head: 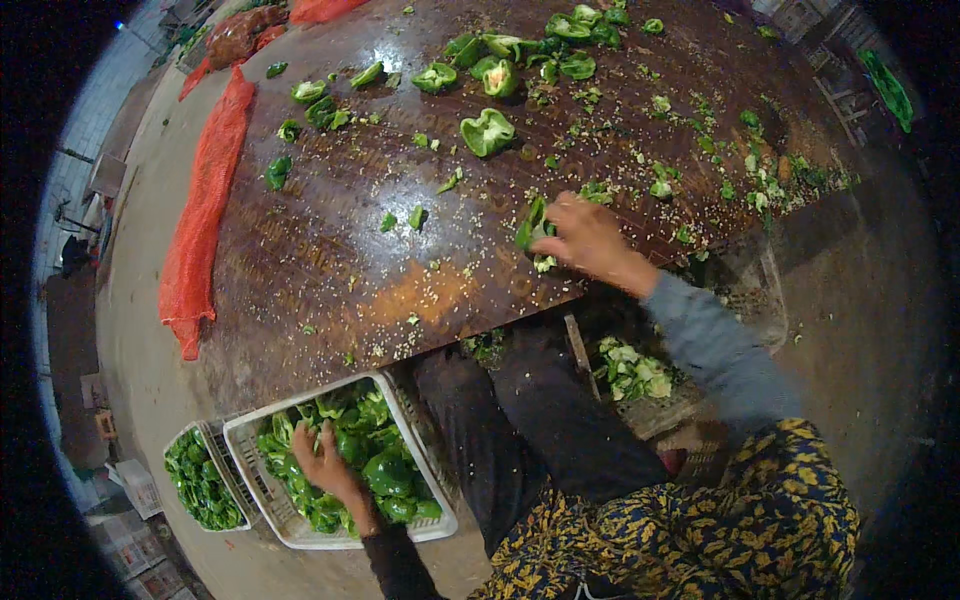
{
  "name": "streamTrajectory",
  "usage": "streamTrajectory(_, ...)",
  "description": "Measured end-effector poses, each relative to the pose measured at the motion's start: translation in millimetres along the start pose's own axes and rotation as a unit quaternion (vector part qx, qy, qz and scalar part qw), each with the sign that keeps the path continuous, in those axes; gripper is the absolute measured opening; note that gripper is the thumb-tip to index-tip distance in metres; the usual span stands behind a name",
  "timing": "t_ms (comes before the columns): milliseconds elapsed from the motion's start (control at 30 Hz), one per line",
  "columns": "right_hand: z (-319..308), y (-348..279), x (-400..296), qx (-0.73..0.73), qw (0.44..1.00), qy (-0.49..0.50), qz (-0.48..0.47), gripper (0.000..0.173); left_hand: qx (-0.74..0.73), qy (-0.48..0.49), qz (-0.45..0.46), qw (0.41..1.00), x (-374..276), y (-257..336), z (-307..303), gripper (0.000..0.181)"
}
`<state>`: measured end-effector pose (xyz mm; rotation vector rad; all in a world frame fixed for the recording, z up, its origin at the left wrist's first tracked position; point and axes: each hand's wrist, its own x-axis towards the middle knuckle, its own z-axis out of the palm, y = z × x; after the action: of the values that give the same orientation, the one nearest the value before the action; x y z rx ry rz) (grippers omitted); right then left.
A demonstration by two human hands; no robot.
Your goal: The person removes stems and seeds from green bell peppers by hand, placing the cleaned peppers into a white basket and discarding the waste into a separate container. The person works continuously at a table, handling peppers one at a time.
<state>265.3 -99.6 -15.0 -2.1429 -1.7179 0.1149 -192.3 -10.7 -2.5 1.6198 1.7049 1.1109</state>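
My right hand [592,236] is at the near part of the brown board tabletop [315,247], its thumb and fingers around a green bell pepper piece [531,223]. A pale scrap of pepper core [545,264] lies just below the thumb. My left hand [324,459] is over a white plastic crate [281,536] of green bell peppers [388,472], fingers apart, with nothing visible in it. Whether its fingertips touch the peppers cannot be told. Farther up the tabletop lies a hollow cut pepper half [487,132].
More cut peppers [499,75] lie at the far side among scattered seeds and scraps. A red mesh bag [202,210] rests along the left edge. Another crate of peppers [196,480] stands at left. Pale pepper cores [634,369] are in a container below the table edge, beside my legs.
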Motion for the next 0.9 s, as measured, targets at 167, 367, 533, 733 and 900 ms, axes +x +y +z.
streamTrajectory(167,53,-26,17,-0.031,0.998,0.059,0.017,0.033,-0.196,-0.055,0.074,0.976,1,77,104,0.029)
streamTrajectory(367,59,17,17,0.127,0.989,0.071,-0.037,0.031,-0.403,-0.313,-0.132,0.850,-30,140,205,0.023)
streamTrajectory(533,2,-79,9,0.302,0.950,-0.024,-0.073,0.023,-0.504,-0.437,-0.337,0.664,-31,116,231,0.031)
streamTrajectory(733,-19,-119,-3,0.282,0.947,0.036,-0.152,0.019,-0.588,-0.279,-0.291,0.702,-41,164,183,0.030)
streamTrajectory(900,-25,-155,-20,0.480,0.868,0.086,0.089,0.017,-0.571,-0.169,-0.177,0.784,-46,180,160,0.038)
